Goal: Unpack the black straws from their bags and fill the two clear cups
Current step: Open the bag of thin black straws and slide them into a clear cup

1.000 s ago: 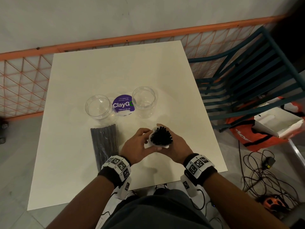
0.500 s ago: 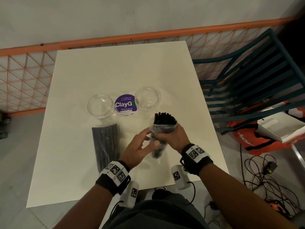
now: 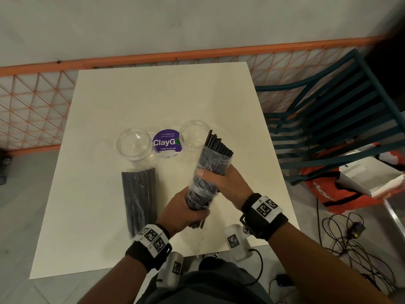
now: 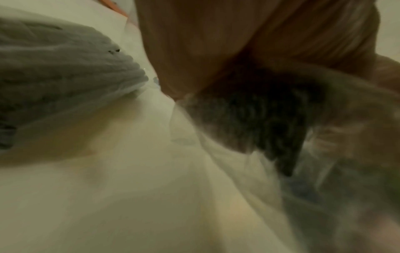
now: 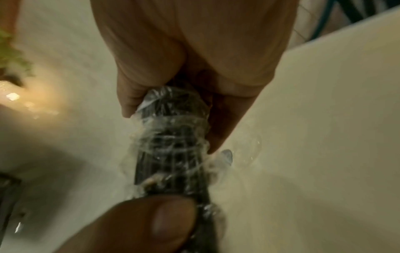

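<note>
A bundle of black straws (image 3: 213, 160) in a crinkled clear bag is held tilted above the white table (image 3: 153, 95), its bare tips poking out toward the right clear cup (image 3: 194, 134). My right hand (image 3: 221, 181) grips the bundle's middle; its wrapped straws (image 5: 173, 145) show in the right wrist view. My left hand (image 3: 186, 211) grips the lower end, where the bag is bunched around the straws (image 4: 270, 119). A second bagged bundle (image 3: 140, 198) lies flat on the table below the left clear cup (image 3: 134, 144). Both cups stand empty.
A purple round ClayGo sticker (image 3: 167, 143) sits between the cups. A teal slatted chair (image 3: 341, 119) stands right of the table, with an orange bag (image 3: 333, 191) and cables (image 3: 350, 238) on the floor. An orange mesh railing (image 3: 32, 106) runs behind.
The bundle went from upright, end-on to me, to tilted with its tips near the right cup. My left hand slid down to the lower end and the bag is pulled back off the tips.
</note>
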Demonstrator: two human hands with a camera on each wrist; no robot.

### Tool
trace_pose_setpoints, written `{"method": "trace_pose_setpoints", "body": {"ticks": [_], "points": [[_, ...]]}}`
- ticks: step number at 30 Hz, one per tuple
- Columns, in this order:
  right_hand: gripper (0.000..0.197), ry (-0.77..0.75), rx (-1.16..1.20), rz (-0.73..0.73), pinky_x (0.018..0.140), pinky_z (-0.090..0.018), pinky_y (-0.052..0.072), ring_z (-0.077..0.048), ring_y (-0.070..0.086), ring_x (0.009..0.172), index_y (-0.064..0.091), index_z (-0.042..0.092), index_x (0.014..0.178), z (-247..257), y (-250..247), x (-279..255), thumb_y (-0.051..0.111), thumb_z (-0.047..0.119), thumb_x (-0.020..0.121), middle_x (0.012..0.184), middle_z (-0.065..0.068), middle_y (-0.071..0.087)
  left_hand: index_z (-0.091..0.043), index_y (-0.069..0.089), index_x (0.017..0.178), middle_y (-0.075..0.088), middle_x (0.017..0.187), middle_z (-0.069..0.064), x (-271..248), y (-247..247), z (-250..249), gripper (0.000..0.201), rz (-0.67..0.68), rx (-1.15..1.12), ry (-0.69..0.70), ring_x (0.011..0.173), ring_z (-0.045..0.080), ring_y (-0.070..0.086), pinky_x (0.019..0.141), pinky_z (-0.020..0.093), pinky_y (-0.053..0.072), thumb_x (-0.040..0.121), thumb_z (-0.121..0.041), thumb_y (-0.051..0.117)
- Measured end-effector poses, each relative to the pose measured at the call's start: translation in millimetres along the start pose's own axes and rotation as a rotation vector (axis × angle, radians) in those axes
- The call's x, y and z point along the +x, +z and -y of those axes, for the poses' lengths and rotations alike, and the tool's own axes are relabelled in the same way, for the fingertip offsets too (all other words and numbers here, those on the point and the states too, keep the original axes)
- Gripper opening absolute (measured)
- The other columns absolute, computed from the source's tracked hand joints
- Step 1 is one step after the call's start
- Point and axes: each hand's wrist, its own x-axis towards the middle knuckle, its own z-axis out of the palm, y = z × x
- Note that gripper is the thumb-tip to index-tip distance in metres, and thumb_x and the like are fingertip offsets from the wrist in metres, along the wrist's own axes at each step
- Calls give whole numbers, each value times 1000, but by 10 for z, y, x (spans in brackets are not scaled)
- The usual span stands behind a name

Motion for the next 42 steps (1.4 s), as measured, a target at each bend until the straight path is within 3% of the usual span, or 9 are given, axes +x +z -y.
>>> {"method": "trace_pose_setpoints", "body": {"ticks": [3, 7, 11, 16, 20, 25, 31, 35, 42], "points": [[74, -32, -288, 43, 93, -45, 54, -14, 66, 106, 57, 33, 126, 128, -112, -40, 66, 77, 67, 121, 8, 67, -11, 63, 89, 69, 62, 7, -29, -35, -113, 23, 21, -64, 3, 50, 22, 62, 49, 31, 52, 72, -4, 78], [125, -237, -853, -233, 91, -37, 51, -16, 51, 122, 15, 24, 152, 385, -341, -217, 65, 85, 55, 149, 0, 38, -14, 68, 89, 74, 69, 3, -42, -171, -283, 21, 22, -169, 30, 57, 15, 67, 51, 26, 51, 72, -6, 76], [85, -914, -1569, -27, 113, -57, 29, -36, 33, 142, 23, 22, 152, 492, -303, -234, 63, 44, 80, 156, -9, 35, -15, 70, 94, 75, 78, 2, -36, -318, -372, 28, 35, -170, -8, 70, 17, 69, 63, 34, 54, 68, -8, 77], [50, -1043, -1771, 331, 117, -59, 16, -39, 33, 142, 37, 19, 146, 482, -44, 99, 21, 22, 99, 148, -9, 47, -16, 70, 82, 72, 74, 0, -67, -410, -533, 20, 202, 35, 9, 71, 13, 66, 72, 33, 54, 63, -14, 78], [33, -1113, -1579, 356, 94, -46, 43, -29, 63, 93, 60, 20, 116, 544, 14, 328, 38, 22, 92, 99, -2, 68, -25, 73, 85, 75, 81, -6, -94, -592, -798, 20, 212, 163, 19, 77, 9, 70, 79, 30, 52, 71, -31, 85], [32, -1048, -1203, 151, 80, -37, 49, -26, 67, 82, 64, 22, 105, 710, 22, 564, 63, 37, 77, 89, 0, 71, -27, 74, 109, 78, 105, 6, -144, -788, -1324, 60, 182, -100, 8, 98, 24, 73, 87, 41, 53, 72, -74, 65], [45, -531, -423, -322, 63, -2, 43, 6, 58, 64, 60, 11, 95, 1033, -70, 830, 72, 39, 62, 71, 17, 58, -24, 62, 128, 75, 112, 10, 19, -1054, -1915, 77, -29, -215, 184, 83, 23, 74, 69, 33, 57, 86, -75, 24], [27, -432, -106, -253, 67, -12, 52, 6, 65, 68, 61, 14, 91, 1076, 30, 983, 78, 6, 72, 78, 9, 67, -32, 62, 117, 69, 112, -7, 323, -882, -2026, 35, -195, 103, 374, 94, 11, 68, 81, 35, 54, 96, -53, 44], [37, -252, 407, -399, 81, -40, 59, -23, 70, 87, 66, 8, 102, 850, -84, 1333, 74, 9, 66, 93, -5, 73, -33, 59, 124, 68, 110, 4, 314, -1033, -1727, 48, -310, 57, 297, 80, 12, 72, 74, 33, 56, 85, -60, 53]]}}
